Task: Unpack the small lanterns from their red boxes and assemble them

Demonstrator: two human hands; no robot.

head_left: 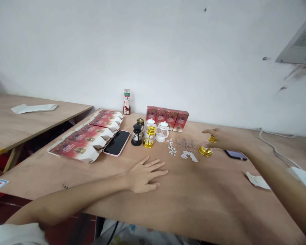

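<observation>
My left hand (145,175) lies flat on the wooden table (199,200), fingers stretched out, holding nothing. My right hand (223,139) reaches to the right of centre and pinches a small gold lantern part (213,139). Another gold part (205,151) lies on the table just in front of it. Small white pieces (172,149), a white piece (190,156) and thin metal wires (186,144) lie between my two hands. Several little lanterns, black (137,135), gold (149,137) and white (162,132), stand beyond my left hand.
Flattened red cartons (88,137) lie in a row at the left beside a phone (117,143). Upright red boxes (167,118) and a small bottle (126,102) stand by the wall. A second phone (236,155), a paper scrap (257,180) and a cable (275,147) are at the right.
</observation>
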